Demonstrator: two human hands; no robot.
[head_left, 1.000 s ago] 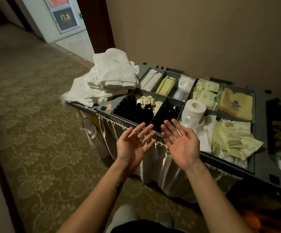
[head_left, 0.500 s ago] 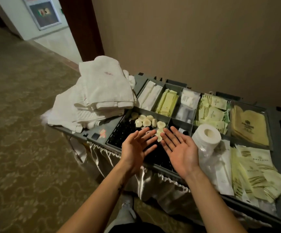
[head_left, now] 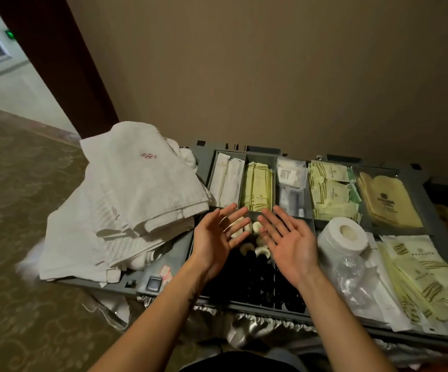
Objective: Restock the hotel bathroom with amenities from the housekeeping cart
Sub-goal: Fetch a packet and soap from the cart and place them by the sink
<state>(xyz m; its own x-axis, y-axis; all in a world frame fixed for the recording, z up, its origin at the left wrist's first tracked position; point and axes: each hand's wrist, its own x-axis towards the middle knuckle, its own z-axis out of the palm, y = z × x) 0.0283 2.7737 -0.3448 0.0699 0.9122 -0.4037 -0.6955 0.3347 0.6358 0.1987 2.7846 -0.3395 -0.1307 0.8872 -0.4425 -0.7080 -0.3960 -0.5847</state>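
Note:
The grey housekeeping cart (head_left: 201, 154) stands against the wall, its top tray split into compartments. My left hand (head_left: 217, 237) and my right hand (head_left: 290, 242) hover palms up, fingers spread, holding nothing, over the compartment of small black bottles (head_left: 255, 280) with cream caps (head_left: 256, 226). Behind them lie white sachets (head_left: 226, 181), pale green packets (head_left: 259, 189), clear wrapped items (head_left: 291, 183) and more green packets (head_left: 330, 194). A toilet paper roll (head_left: 343, 237) stands just right of my right hand.
Folded white towels (head_left: 134, 200) are piled on the cart's left end. Yellow slippers (head_left: 389, 200) fill the back right compartment, with loose packets (head_left: 421, 277) in front of them. A silvery skirt (head_left: 257, 323) hangs below the tray. Patterned carpet (head_left: 24, 237) lies to the left, a dark door frame (head_left: 56, 63) behind.
I have stepped closer to the cart. Both open hands have moved forward over the bottle compartment, and the view has swung right toward the wall.

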